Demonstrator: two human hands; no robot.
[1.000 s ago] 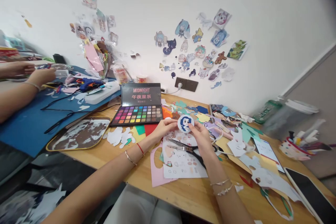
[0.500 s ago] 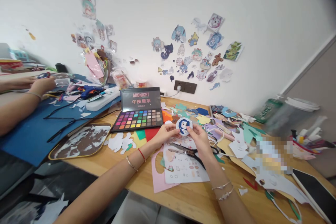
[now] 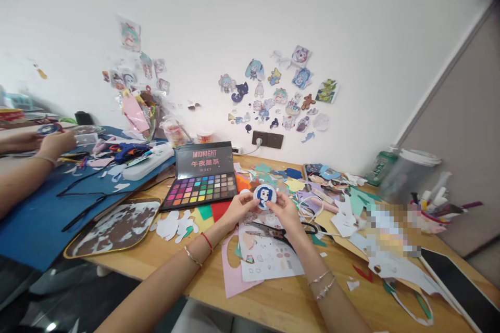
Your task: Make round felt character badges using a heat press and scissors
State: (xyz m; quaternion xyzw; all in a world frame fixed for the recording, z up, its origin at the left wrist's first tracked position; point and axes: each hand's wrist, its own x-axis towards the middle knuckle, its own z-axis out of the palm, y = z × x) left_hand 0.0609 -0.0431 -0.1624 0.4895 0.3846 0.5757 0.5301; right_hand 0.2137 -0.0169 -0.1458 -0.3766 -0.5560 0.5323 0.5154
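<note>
One round white disc (image 3: 264, 197), bearing a figure with dark blue hair, is up between the wearer's two hands, above the wooden table (image 3: 136, 255). From where I stand, the left hand (image 3: 242, 208) pinches its one edge and the right hand (image 3: 287, 212) grips the other, fingertips on the rim. Under them lies a printed sheet (image 3: 269, 265), overlapping a pink sheet (image 3: 234, 283), with black-handled scissors (image 3: 276, 231) across it, partly hidden by the right hand. An open colour palette (image 3: 201, 190) (its lid reads MIDNIGHT) sits to the left, near a stained tray (image 3: 113, 226). Paper scraps (image 3: 344, 216) crowd the right side, with a lidded cup (image 3: 410, 174) behind and a tablet (image 3: 461, 286) at the corner. Over at the blue mat (image 3: 35, 229), another person's hands (image 3: 57, 143) hold something small and blue, too blurred to name. Character cutouts (image 3: 280, 95) cling to the wall.
</note>
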